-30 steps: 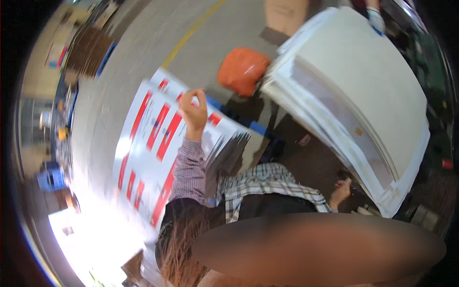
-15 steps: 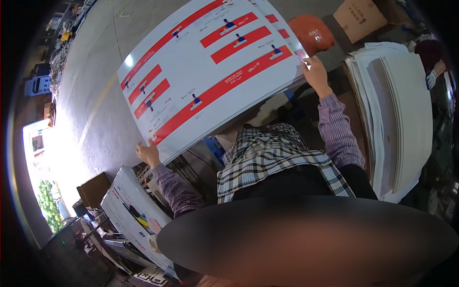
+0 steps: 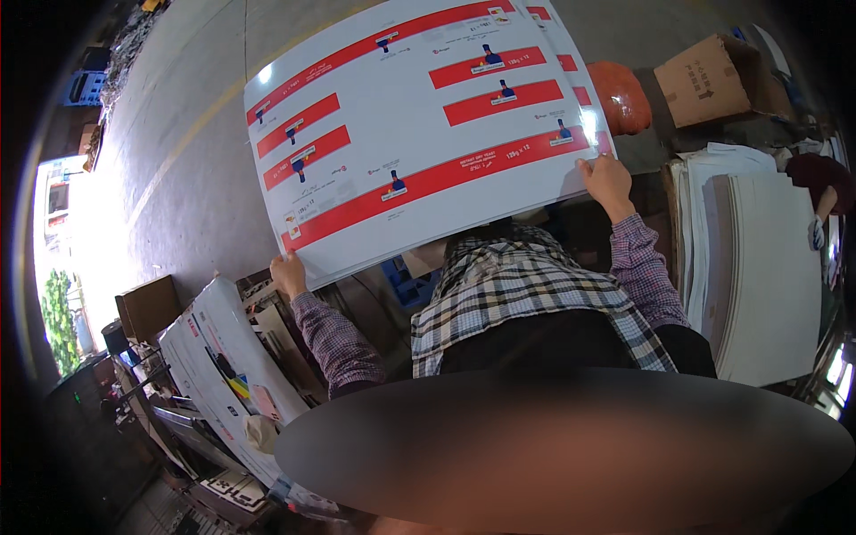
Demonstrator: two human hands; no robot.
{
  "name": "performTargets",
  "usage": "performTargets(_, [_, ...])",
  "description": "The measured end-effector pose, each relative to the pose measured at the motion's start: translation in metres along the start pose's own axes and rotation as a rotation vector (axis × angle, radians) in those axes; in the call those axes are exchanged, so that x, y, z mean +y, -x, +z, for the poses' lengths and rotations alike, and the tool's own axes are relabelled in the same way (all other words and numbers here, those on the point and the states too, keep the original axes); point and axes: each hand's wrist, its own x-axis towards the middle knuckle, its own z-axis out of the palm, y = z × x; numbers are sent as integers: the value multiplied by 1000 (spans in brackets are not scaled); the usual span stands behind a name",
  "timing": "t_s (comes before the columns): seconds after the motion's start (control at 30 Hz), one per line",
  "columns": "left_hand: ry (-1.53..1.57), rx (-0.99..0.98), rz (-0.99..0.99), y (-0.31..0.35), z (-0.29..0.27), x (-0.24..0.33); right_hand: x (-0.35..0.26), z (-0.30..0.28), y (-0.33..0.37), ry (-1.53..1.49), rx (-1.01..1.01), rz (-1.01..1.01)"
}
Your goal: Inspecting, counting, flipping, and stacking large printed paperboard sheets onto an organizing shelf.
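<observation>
Behind the printed sheet (image 3: 383,120), partly hidden orange bundle (image 3: 622,100), cardboard box (image 3: 697,94)

Daylight is flooding in through the opening (image 3: 61,209) at far left, bleaching the floor (image 3: 183,209) beside it, while glare is catching two edges of the printed sheet (image 3: 410,120) — shadow is pooling beneath it — and the fisheye is bending shapes toward a black rim, a blurred oval (image 3: 571,455) covering the bottom.

The printed sheet (image 3: 410,125) looks glossy, the carton (image 3: 700,85) matt cardboard.
</observation>
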Motion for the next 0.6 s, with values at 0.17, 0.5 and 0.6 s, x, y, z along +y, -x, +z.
performTargets(0.17, [-138, 53, -61, 7, -9, 9, 5, -5, -7, -126, -11, 33])
performTargets(0.5, [54, 39, -116, 13, -6, 10, 6, -10, -7, -124, -61, 107])
performTargets(0.6, [81, 89, -132, 16, -5, 7, 13, -18, -9, -294, -43, 86])
